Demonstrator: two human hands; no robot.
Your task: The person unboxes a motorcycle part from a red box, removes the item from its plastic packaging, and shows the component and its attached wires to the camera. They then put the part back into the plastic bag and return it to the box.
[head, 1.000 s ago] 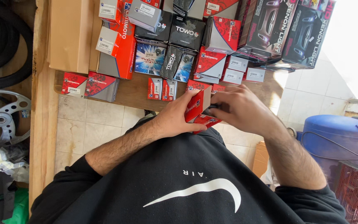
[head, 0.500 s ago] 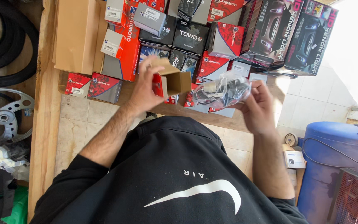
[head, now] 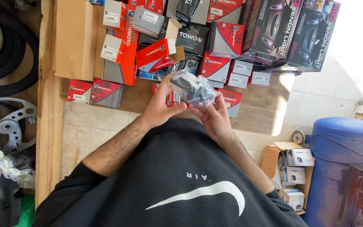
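Both my hands are up in front of my chest, over a wooden shelf (head: 261,113). Between them is a clear plastic bag (head: 192,86) with a dark metal part inside. My left hand (head: 160,107) grips the bag from the left and underneath. From the right, the fingers of my right hand (head: 213,115) pinch its lower edge. A small red box (head: 156,52) with an open flap lies on the pile of boxes just beyond my left hand.
Several red, grey and black boxes crowd the shelf, with a brown carton (head: 74,40) at the left and big black boxes (head: 290,31) at the back right. Tyres (head: 5,63) and a metal wheel (head: 5,124) are left. A blue drum (head: 341,159) and an open carton (head: 290,172) are right.
My left hand has let go of the open red box, which now lies on the pile. Both hands have come together on the bagged part, closer to my chest.
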